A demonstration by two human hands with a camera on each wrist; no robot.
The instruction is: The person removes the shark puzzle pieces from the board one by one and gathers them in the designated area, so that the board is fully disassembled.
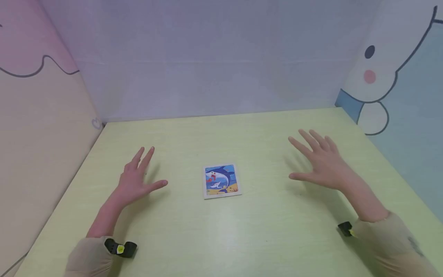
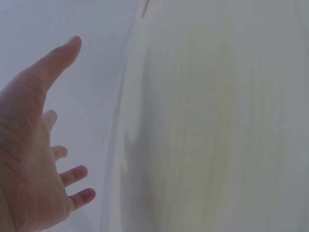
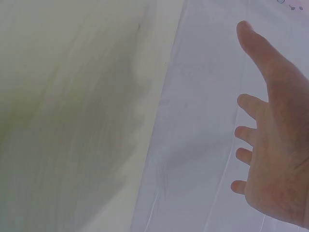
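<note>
A small square picture puzzle (image 1: 221, 181) with a blue shark on it lies flat in the middle of the pale green table (image 1: 242, 231). My left hand (image 1: 136, 179) hovers to its left with fingers spread and holds nothing. To the puzzle's right, my right hand (image 1: 318, 159) is also spread and empty. Both hands are well apart from the puzzle. The left wrist view shows the left hand (image 2: 36, 145) open above the table; the right wrist view shows the right hand (image 3: 273, 140) open likewise. The puzzle is out of both wrist views.
Walls close the table in on three sides: a pink and cream panel (image 1: 34, 115) at left, a pale lilac wall (image 1: 214, 57) at the back, and a cartoon-printed panel (image 1: 398, 77) at right. A black band with a yellow tag sits on each wrist (image 1: 121, 248).
</note>
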